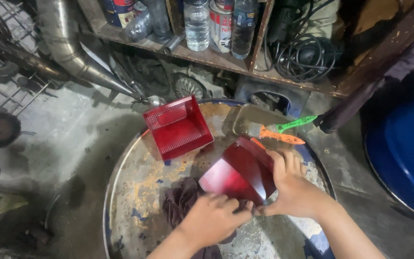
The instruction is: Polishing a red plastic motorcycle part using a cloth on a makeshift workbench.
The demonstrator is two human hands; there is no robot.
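Observation:
A shiny dark red plastic lens cover (238, 173) rests tilted on a rusty round drum top (135, 192). My right hand (291, 188) grips its right edge, fingers curled over the top. My left hand (212, 219) presses a dark maroon rag (180, 201) against the cover's lower edge. A second red ribbed lens cover (178, 126) lies open side up on the drum's far left part, away from both hands.
A shallow tray (245, 117) holds brushes with green (295, 123) and orange (283, 136) handles. A wooden shelf (207, 55) with bottles, cans and coiled cable runs behind. A metal exhaust pipe (73, 52) lies at left, a blue drum (403, 158) at right.

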